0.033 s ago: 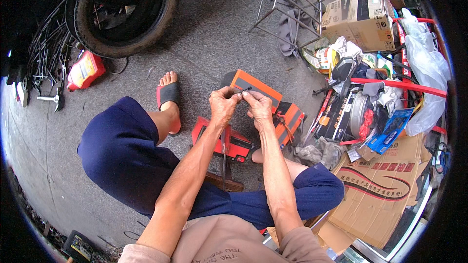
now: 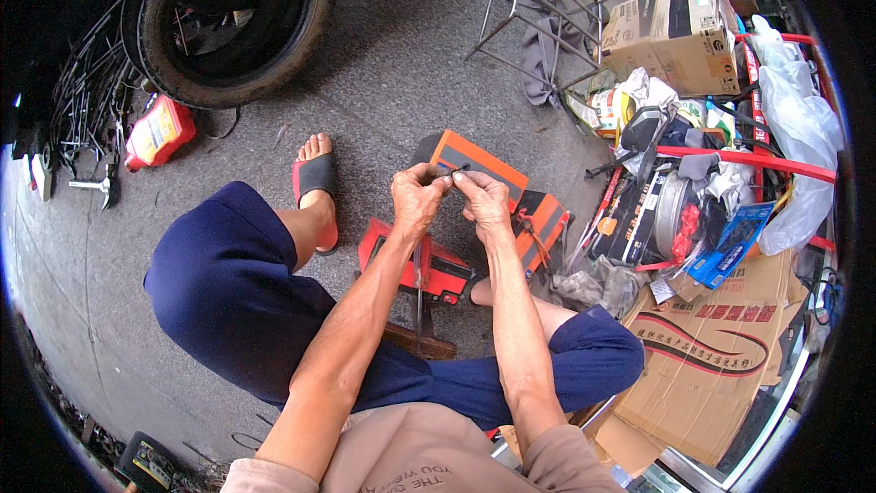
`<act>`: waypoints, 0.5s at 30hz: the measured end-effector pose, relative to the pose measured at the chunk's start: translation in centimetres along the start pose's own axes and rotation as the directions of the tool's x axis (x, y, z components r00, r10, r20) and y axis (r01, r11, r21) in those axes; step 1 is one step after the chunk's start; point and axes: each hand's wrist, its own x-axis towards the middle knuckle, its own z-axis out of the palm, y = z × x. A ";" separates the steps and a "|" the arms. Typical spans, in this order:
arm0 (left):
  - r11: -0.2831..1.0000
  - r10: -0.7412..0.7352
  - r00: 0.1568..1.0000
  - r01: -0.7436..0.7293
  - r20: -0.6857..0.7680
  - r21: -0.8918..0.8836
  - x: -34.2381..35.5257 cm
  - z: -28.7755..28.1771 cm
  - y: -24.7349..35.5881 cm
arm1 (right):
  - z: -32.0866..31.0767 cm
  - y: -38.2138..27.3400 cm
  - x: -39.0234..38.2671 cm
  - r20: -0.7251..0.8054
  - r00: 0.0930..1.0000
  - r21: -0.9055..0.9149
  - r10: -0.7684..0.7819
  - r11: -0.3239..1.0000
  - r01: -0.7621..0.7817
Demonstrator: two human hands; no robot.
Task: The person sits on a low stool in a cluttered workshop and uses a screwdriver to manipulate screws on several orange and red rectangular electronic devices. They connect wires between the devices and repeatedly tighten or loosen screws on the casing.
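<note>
My left hand (image 2: 420, 198) and my right hand (image 2: 484, 199) meet in front of me, thumbs and fingertips pinched close together. Between them is a small dark piece (image 2: 463, 167), thin and mostly covered by the fingers, so its kind does not show. Just beyond and beneath the hands lies an orange and grey panel (image 2: 488, 164). A similar orange and grey piece (image 2: 543, 233) sits to the right of my right wrist. Partly behind my left forearm is a red and black object (image 2: 442, 272) on the ground between my legs.
A wheel with a tyre (image 2: 313, 32) stands far left, near a red bottle (image 2: 161, 133) and a hammer (image 2: 105, 185). Metal stool legs (image 2: 511, 14) are at the back. Cardboard boxes (image 2: 671, 36), a wire spool (image 2: 672, 210) and flattened cardboard (image 2: 703, 374) crowd the right.
</note>
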 end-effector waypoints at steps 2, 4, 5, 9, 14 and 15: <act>0.999 -0.043 0.999 0.043 0.002 0.009 -0.1 -0.1 -0.1 | -0.6 0.2 0.3 0.039 0.999 -0.035 0.008 0.999 -0.007; 0.993 -0.115 0.993 0.115 0.005 0.031 -0.2 0.0 -0.1 | -1.0 0.7 0.3 0.031 0.999 -0.037 0.009 0.999 -0.008; 0.990 -0.128 0.992 0.128 -0.007 0.053 -0.2 0.0 0.0 | -0.8 0.5 0.1 0.032 0.999 -0.041 0.010 0.999 -0.009; 0.985 -0.103 0.994 0.106 -0.028 0.135 -0.2 -0.2 -0.1 | 0.9 0.4 -0.5 -0.035 0.986 -0.098 -0.164 0.982 0.160; 0.985 -0.073 0.995 0.082 -0.060 0.153 0.3 0.1 0.4 | 1.7 0.7 0.9 -0.067 0.958 -0.152 -0.278 0.952 0.266; 0.985 -0.065 0.995 0.076 -0.074 0.154 0.3 0.3 0.5 | 1.6 1.0 1.4 -0.071 0.945 -0.184 -0.319 0.935 0.302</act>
